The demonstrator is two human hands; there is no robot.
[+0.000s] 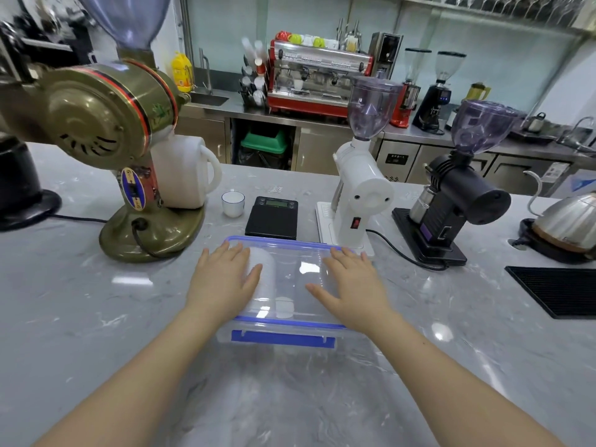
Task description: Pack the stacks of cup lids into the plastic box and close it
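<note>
Two bare forearms reach forward over the grey marbled tabletop (96, 317). Nearest on it is the clear plastic box (283, 330), its blue front latch (283, 339) hanging loose from the near edge. The blue-rimmed lid (290, 279) sits on top of the box. The left hand (222, 280) lies flat on the lid's left part, fingers (232, 253) straight and slightly spread, gripping nothing. The right hand (353, 283) lies flat on the lid's right part in the same way, fingers extended and apart. Through the clear plastic a white stack of cup lids (263, 282) shows inside the box, toward its left side; how many stacks are in there is hard to tell through the glare.

Just behind the box stand a black scale (272, 217) and a small white cup (233, 203). A brass-green grinder (106, 130) stands to the left, a white grinder (359, 191) and a black grinder (451, 198) to the right. Against the far wall sits a red espresso machine (317, 79).
</note>
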